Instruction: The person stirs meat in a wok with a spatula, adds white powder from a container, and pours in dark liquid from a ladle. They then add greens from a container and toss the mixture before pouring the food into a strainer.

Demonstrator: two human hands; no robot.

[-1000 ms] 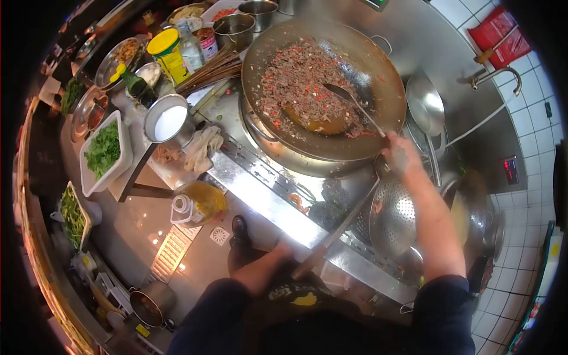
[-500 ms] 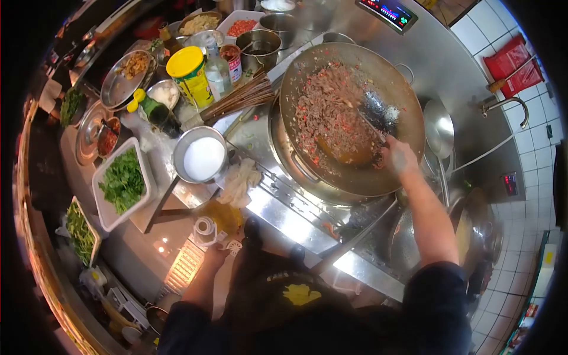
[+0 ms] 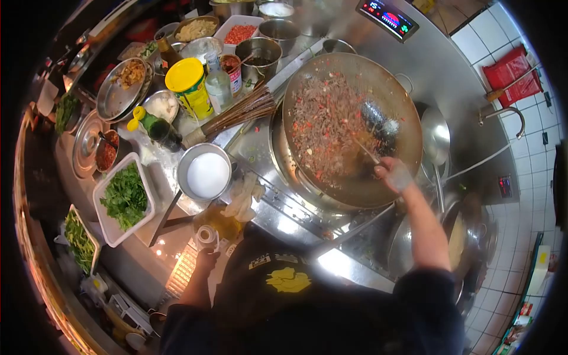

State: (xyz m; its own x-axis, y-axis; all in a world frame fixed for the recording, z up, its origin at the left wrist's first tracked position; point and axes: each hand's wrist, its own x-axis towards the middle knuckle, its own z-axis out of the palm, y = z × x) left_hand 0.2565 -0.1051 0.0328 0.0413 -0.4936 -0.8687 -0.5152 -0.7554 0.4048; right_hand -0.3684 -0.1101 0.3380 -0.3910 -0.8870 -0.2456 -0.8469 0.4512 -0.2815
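While the wok [image 3: 405,139] sits ahead of the person and to the right, the right hand [image 3: 395,176] is much the nearer of the two, over the wok's near right side; this hand is closed around the handle of a spatula [image 3: 367,152], whose long axis runs forward and to the left, away from the body and into the minced meat [image 3: 324,127]; the blade is too blurred and buried to make out; the meat lies in the middle and left of the wok, so from the right hand it is ahead and to the left; the left hand [image 3: 205,260] is well apart from the right, low and to the left, and looks curled around the handle of an oil jug [image 3: 206,235], just below its neck, though part of that grip is hard to see; the jug stands near the front edge of the steel tabletop [image 3: 281,223], its base out of sight; between the jug and the wok lie a crumpled rag [image 3: 241,198] and a saucepan [image 3: 194,154] of white stuff, with the saucepan's long handle slanting down beside the jug; a bamboo brush [image 3: 236,116] points towards the wok's left side, with a yellow tub [image 3: 192,94] and bottles behind it; a long pole [image 3: 361,229] slants out from under the wok's near rim, between the two arms; a ladle [image 3: 435,139] rests just beyond the wok on the right.
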